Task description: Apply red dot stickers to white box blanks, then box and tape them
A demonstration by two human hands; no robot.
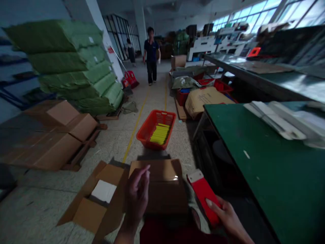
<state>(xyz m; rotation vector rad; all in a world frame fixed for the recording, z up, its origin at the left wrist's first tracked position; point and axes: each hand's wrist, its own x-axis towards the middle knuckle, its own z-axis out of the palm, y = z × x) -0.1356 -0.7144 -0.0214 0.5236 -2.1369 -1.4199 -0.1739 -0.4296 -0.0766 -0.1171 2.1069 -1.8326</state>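
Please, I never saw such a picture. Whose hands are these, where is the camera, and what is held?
The camera sits on a person's head, looking down, so both hands are that person's. The left hand hovers over a taped brown box; I cannot tell whether it pinches anything. The right hand grips a red tool. On the floor stand an open carton and an orange basket of yellow pieces. A green table is at right.
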